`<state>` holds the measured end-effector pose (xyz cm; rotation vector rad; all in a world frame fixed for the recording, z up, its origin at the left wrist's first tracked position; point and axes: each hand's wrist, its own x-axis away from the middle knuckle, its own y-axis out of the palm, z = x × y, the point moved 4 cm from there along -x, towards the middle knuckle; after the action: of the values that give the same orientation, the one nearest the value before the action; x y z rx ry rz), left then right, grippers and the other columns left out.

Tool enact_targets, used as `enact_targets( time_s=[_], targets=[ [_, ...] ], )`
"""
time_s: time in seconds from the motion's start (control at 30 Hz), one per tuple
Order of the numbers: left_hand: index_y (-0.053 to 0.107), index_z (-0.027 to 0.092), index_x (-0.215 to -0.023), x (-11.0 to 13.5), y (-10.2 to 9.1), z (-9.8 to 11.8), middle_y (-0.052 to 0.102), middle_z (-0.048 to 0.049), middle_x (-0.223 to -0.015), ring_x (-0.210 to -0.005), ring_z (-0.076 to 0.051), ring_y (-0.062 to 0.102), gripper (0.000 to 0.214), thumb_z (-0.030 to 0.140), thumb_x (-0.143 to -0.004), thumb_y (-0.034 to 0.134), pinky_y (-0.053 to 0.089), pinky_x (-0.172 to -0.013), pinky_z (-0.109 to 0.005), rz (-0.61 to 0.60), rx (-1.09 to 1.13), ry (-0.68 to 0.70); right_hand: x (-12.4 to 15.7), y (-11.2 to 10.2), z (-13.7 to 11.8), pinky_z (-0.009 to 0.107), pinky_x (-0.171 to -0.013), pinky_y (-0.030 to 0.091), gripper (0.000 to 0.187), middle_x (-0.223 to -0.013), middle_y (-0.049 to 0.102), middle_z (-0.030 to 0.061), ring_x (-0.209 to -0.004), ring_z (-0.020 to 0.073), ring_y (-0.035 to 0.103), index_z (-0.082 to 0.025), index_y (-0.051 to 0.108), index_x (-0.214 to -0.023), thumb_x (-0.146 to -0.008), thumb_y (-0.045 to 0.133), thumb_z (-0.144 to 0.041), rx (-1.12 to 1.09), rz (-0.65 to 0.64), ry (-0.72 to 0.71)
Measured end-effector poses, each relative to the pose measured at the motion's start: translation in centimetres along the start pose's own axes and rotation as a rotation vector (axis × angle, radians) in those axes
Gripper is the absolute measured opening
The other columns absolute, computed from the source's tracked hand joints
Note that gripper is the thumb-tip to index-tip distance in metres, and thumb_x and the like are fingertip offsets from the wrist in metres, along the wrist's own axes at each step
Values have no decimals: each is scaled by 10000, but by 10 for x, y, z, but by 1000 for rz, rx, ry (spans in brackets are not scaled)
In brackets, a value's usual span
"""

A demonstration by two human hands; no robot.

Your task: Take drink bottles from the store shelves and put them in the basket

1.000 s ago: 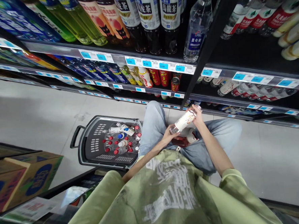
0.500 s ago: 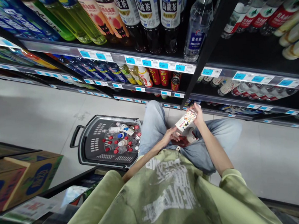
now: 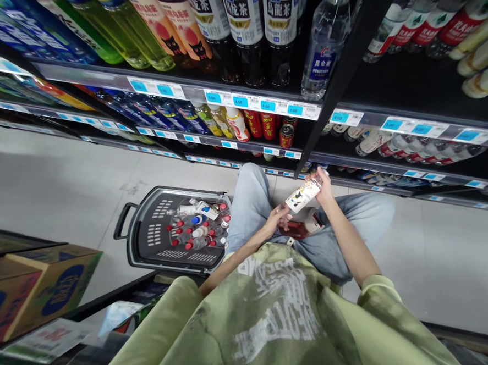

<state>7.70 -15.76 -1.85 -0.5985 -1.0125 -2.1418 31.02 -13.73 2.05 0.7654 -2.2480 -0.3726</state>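
Both my hands hold a clear drink bottle (image 3: 304, 195) with a white printed label, tilted above my lap. My left hand (image 3: 277, 220) is closed round its lower end. The fingers of my right hand (image 3: 322, 185) wrap the upper end, near the cap. Beneath it, a second bottle (image 3: 299, 230) with reddish contents lies across my lap. To my left on the floor is a grey shopping basket (image 3: 149, 254) with several bottles (image 3: 201, 232) in it, most with red caps.
Shelves of drinks (image 3: 242, 17) rise in front, with a price-tag edge (image 3: 264, 105) near my knees. Cardboard boxes (image 3: 60, 287) stand at the left, and dark green packs (image 3: 27, 361) are behind me on that side. Pale floor tiles (image 3: 450, 247) extend to the right.
The bottle in my hands has turned about its long axis, so a different part of its label, with a dark figure, faces up. My hands stay nearly in place.
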Motion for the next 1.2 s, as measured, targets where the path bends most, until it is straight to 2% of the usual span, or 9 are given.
enact_targets(
  time_s=[0.1, 0.23, 0.4, 0.53, 0.67, 0.83, 0.97, 1.07, 1.2],
  targets=[
    [622, 131, -982, -1, 0, -3, 743, -77, -685, -364, -120, 540, 730, 841, -817, 574, 533, -499, -284, -82, 16, -83, 2, 2, -2, 275, -627, 613, 521, -558, 634, -62, -603, 155, 708, -247, 487, -665, -731, 920, -530, 33, -54, 3],
    [649, 121, -859, -2, -4, -3, 692, -112, -578, -389, -151, 557, 811, 880, -884, 363, 454, -445, -258, -80, 34, -111, 4, 4, -1, 300, -627, 618, 520, -605, 680, -28, -619, 177, 717, -249, 500, -666, -731, 900, -575, 110, -82, -4],
    [669, 109, -1048, -1, 1, -1, 774, -130, -818, -618, -205, 719, 716, 788, -824, 629, 578, -550, -286, -31, 113, -79, 0, 1, -1, 274, -573, 593, 568, -560, 642, -35, -583, 161, 691, -250, 480, -638, -693, 909, -619, 113, -27, -35],
    [582, 185, -1302, 2, 2, 4, 762, -78, -1013, -787, -231, 770, 733, 547, -735, 873, 590, -531, -261, 99, 117, 49, -3, -4, 3, 288, -564, 601, 583, -524, 610, -57, -555, 169, 686, -257, 476, -664, -689, 911, -645, 139, 81, -28],
    [545, 229, -1341, 4, -1, 8, 732, -53, -1105, -759, -206, 768, 850, 427, -631, 967, 599, -534, -257, 161, 71, 103, -3, -6, 7, 287, -566, 607, 550, -550, 641, -63, -575, 176, 709, -258, 496, -717, -711, 911, -619, 157, 132, 7],
    [654, 141, -1055, 2, -3, 5, 720, -30, -732, -412, -100, 547, 611, 684, -795, 757, 519, -469, -256, 104, 91, -24, -4, -4, 6, 279, -611, 626, 482, -650, 730, -47, -644, 186, 754, -252, 556, -802, -692, 948, -510, 168, 5, 39],
    [675, 134, -835, 2, -1, 6, 728, -87, -643, -339, -77, 417, 670, 783, -893, 514, 515, -508, -276, -12, 105, -65, -3, -1, 7, 290, -669, 650, 453, -685, 752, -46, -697, 194, 779, -252, 568, -828, -702, 952, -458, 150, -87, 55],
    [689, 138, -856, 4, 0, 6, 719, -96, -620, -334, -93, 416, 701, 800, -902, 462, 495, -503, -284, -60, 120, -99, 0, 0, 10, 297, -695, 661, 435, -700, 759, -54, -703, 193, 785, -257, 572, -844, -709, 949, -426, 123, -89, 80],
    [693, 141, -868, 6, -1, 2, 673, -86, -600, -450, -163, 563, 680, 784, -902, 473, 485, -499, -283, -62, 172, -155, 10, 6, 13, 322, -721, 676, 448, -832, 809, -34, -737, 200, 797, -265, 586, -873, -688, 955, -438, 94, -145, 115]
  ],
)
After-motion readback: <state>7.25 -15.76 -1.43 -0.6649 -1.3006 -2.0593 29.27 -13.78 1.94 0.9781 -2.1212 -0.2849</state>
